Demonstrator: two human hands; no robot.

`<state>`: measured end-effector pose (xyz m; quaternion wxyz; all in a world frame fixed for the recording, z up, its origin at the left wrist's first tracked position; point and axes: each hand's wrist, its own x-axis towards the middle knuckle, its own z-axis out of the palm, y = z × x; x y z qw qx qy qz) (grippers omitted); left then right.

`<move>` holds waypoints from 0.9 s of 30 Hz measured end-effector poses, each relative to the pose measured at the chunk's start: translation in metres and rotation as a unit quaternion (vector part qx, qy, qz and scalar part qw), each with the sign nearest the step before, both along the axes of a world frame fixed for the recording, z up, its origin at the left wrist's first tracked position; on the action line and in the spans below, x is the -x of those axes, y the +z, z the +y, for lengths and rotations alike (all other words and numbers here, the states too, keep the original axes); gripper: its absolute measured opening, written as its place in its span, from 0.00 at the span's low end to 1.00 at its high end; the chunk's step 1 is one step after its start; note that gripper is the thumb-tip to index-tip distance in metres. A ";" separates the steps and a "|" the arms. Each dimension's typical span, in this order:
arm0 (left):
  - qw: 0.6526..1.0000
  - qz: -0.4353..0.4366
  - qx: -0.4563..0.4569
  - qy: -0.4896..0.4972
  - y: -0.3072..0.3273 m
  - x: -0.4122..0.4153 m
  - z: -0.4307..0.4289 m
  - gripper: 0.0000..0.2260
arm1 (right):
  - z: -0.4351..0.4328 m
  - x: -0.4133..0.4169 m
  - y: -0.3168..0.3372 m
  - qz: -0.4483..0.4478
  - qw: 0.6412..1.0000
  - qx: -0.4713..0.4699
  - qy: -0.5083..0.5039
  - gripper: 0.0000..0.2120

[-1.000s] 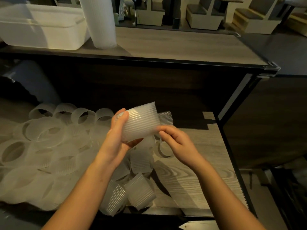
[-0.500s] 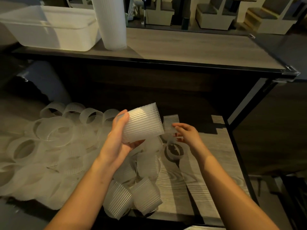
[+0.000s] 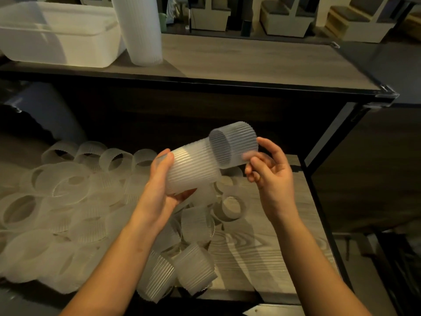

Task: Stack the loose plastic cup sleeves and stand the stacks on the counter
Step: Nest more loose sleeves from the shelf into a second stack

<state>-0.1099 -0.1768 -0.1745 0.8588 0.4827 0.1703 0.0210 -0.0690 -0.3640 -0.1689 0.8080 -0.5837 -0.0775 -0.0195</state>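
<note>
My left hand [image 3: 163, 190] grips a short stack of ribbed translucent sleeves [image 3: 191, 167], held tilted with its narrow end up to the right. My right hand [image 3: 271, 172] holds a single sleeve [image 3: 237, 145] at that end; its open mouth overlaps the tip of the stack. Several loose sleeves [image 3: 75, 197] lie in a heap on the low wooden shelf [image 3: 273, 242] below my hands. A tall finished stack [image 3: 140, 30] stands upright on the upper counter [image 3: 250, 62].
A white plastic tub [image 3: 57, 35] sits on the counter left of the tall stack. The counter's dark front edge and a metal-capped corner [image 3: 387, 91] are at the right. Chairs stand beyond the counter. The shelf drops off at its right edge.
My right hand picked a single sleeve off the shelf and raised it to the upper end of the stack. My left hand lifted the stack slightly.
</note>
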 end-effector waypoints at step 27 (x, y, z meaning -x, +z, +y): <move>1.000 -0.016 0.009 0.014 -0.005 -0.007 0.007 0.20 | -0.016 0.011 -0.109 0.036 0.750 0.652 0.104 0.20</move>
